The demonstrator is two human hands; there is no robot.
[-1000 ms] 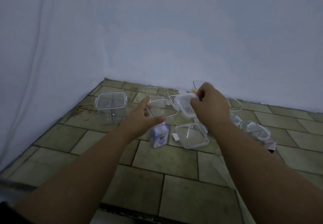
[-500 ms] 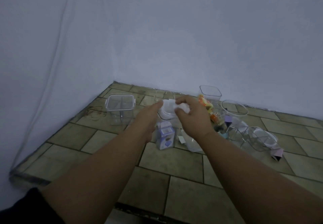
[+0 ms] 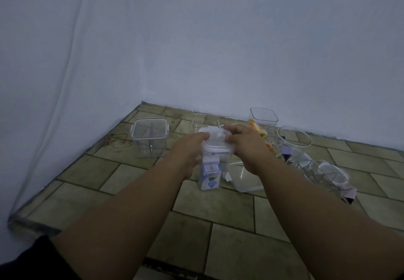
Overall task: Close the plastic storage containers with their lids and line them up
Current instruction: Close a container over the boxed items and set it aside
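A white-rimmed lid point(image 3: 215, 141) sits on top of a tall clear container point(image 3: 211, 170) with a blue label, standing on the tiled floor. My left hand point(image 3: 190, 146) holds the lid's left edge and my right hand point(image 3: 247, 146) grips its right edge, fingers curled over the top. Left of them stands a clear square container point(image 3: 149, 137) with its lid on. Behind my hands an open clear container point(image 3: 205, 121) shows partly.
A tall open square container point(image 3: 263, 117), a round open container point(image 3: 294, 143), a flat clear lid point(image 3: 246, 177) and a tipped container point(image 3: 323, 173) lie to the right, with colourful packets point(image 3: 258, 131) among them. White cloth walls close the corner behind and to the left.
My right hand brought the white lid down from in front of me onto the labelled container. My left hand let go of a clear lid and moved onto the white lid's left edge.
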